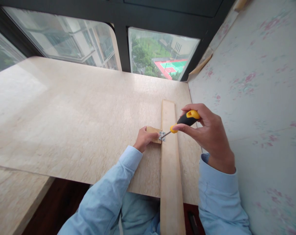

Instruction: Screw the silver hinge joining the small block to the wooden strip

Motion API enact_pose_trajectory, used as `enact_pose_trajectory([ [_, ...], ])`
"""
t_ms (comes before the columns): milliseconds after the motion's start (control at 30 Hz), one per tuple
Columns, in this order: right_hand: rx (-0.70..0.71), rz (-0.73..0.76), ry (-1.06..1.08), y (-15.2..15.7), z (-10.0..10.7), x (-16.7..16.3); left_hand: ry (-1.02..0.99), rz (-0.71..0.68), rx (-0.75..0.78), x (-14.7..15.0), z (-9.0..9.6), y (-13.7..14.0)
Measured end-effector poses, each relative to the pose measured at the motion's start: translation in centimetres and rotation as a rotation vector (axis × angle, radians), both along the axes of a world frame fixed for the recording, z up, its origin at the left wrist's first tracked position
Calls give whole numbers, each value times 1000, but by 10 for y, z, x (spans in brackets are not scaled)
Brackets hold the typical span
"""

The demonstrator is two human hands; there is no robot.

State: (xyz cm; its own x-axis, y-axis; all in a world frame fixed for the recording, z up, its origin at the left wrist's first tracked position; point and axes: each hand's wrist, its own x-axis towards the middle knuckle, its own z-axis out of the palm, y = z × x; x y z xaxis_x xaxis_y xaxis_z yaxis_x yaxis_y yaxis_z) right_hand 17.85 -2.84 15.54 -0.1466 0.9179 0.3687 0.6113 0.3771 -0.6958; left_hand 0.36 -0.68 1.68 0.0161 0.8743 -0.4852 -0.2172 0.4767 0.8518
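My right hand (206, 127) is closed round the yellow-and-black handle of a screwdriver (187, 120). Its shaft slants down to the left, and the tip meets a small metal hinge (163, 136). That hinge bridges a long wooden board (171, 169) and a small wooden block (152, 130) lying against the board's left side. With thumb on top, my left hand (145, 138) grips the block beside the hinge. Whether a screw sits under the tip is too small to tell.
The board lies on a beige marble-patterned sill (76, 114) and juts past its front edge towards me. A floral-papered wall (255, 98) rises close on the right. Dark-framed windows (160, 52) stand behind. A dark object (193, 222) lies below, right of the board.
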Motion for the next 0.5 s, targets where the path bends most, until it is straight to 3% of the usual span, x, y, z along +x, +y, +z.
enact_pose_trajectory([
  [133, 24, -79, -86, 2, -1, 1, 3, -14, 4, 0, -2, 0],
  [333, -142, 250, 155, -7, 0, 9, -18, -17, 0, 0, -4, 0],
  [400, -205, 294, 181, -10, 3, 10, -13, -10, -2, 1, -4, 1],
  [500, -177, 187, 143, -8, 4, 8, -15, -10, 5, 0, -3, 0],
])
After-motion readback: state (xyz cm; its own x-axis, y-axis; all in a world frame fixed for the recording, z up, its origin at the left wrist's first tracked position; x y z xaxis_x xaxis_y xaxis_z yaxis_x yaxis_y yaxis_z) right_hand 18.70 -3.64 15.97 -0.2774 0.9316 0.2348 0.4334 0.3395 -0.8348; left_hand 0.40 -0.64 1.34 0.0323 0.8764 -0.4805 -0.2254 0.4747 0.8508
